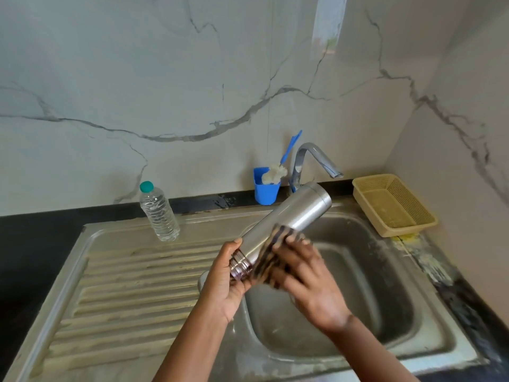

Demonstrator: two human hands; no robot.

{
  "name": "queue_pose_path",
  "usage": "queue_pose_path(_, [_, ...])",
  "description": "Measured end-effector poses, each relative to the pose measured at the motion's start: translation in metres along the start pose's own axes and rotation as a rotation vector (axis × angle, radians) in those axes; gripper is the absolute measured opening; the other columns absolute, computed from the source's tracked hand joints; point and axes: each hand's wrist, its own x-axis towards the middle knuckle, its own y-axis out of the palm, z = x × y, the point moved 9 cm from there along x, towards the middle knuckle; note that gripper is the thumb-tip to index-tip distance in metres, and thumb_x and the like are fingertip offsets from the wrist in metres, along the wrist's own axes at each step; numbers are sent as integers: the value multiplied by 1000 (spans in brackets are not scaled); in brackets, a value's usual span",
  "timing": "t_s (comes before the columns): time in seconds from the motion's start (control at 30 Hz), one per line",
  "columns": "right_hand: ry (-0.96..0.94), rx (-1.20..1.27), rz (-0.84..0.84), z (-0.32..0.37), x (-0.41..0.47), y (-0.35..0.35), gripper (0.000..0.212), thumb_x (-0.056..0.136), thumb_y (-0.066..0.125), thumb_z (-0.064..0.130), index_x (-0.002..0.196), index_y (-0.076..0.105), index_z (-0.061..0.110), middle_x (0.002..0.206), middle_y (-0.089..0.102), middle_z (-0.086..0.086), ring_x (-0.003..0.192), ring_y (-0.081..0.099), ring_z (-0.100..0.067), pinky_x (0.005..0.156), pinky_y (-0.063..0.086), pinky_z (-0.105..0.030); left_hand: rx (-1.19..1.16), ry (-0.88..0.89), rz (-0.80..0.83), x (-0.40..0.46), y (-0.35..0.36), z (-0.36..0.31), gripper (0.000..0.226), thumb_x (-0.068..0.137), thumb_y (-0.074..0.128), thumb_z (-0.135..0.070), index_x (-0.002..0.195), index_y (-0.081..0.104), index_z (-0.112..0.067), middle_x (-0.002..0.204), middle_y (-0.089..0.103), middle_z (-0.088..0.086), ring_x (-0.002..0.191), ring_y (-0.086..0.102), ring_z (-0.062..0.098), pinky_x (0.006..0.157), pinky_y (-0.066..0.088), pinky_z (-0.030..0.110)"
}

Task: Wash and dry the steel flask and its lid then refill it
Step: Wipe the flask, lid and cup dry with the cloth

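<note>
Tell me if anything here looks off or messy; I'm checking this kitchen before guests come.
Yes: yellowish crusty residue streaks the dark counter right of the sink, starting just below the yellow basket. The draining board looks stained too. The steel flask, held tilted over the basin, seems fine.

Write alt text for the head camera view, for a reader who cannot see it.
Over a steel sink, a person's left hand grips the threaded neck of a lidless steel flask held tilted, while the right hand presses a dark scrub pad against its side. Behind stand a water bottle, a blue holder with a brush, a tap and a yellow basket.
</note>
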Motion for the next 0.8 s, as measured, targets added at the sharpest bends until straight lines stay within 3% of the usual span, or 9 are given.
queue_pose_path(0.1, [298,2,-128,-68,-2,-23,38,88,51,-5,121,54,13,142,45,-13,141,33,-36,112,34,-50,-54,-16,18,-6,5,0,49,66,78,-23,108,58,-6,99,69,23,86,69,35,59,62,39])
queue_pose_path(0.2, [429,-15,-161,-98,-13,-34,35,91,38,-2,121,51,11,140,44,-14,138,34,-41,109,37,-54,-67,-22,5,-9,9,5,50,67,79,-22,109,58,-5,98,70,24,90,69,38,61,63,42])
queue_pose_path(0.27, [337,18,-155,-79,-15,-30,26,100,40,5,121,53,11,140,45,-14,138,35,-41,108,37,-57,-58,-25,17,-9,17,11,37,73,77,-19,103,60,-5,86,73,20,85,70,35,65,63,43])
queue_pose_path(0.33, [184,61,-127,-34,-13,-18,24,99,54,12,123,56,15,142,46,-10,139,35,-37,108,38,-55,-27,-26,30,-9,24,19,21,80,72,-21,93,64,-7,78,73,15,76,70,28,63,60,39])
queue_pose_path(0.47, [-86,69,-16,35,-11,1,24,105,45,19,126,58,21,143,54,-6,140,40,-34,113,35,-52,98,-87,99,-11,30,35,47,95,51,-42,81,79,-7,87,76,14,73,74,22,62,55,31])
queue_pose_path(0.57, [-116,16,14,11,-6,-9,24,103,47,21,124,59,21,143,54,-6,137,44,-33,113,36,-50,118,1,58,-7,24,29,27,92,58,-30,84,74,-9,83,73,11,68,71,19,61,54,31])
queue_pose_path(0.63, [4,28,-7,-26,-2,-18,25,102,45,15,123,58,19,142,54,-9,135,44,-33,113,34,-48,100,35,27,-6,23,26,12,85,67,-20,89,67,-8,86,69,13,73,69,23,64,57,35])
queue_pose_path(0.73, [359,57,-106,-94,-7,-37,38,90,42,-3,118,65,8,134,58,-12,130,47,-36,105,41,-53,129,88,12,-8,21,22,27,75,76,-17,99,69,-8,102,67,17,87,68,31,62,61,40])
queue_pose_path(0.8, [548,71,-133,-120,-14,-46,45,82,39,-5,117,66,3,132,59,-12,127,47,-34,101,44,-56,177,143,43,-11,24,18,36,69,78,-13,105,73,-12,107,71,13,85,71,28,62,61,40])
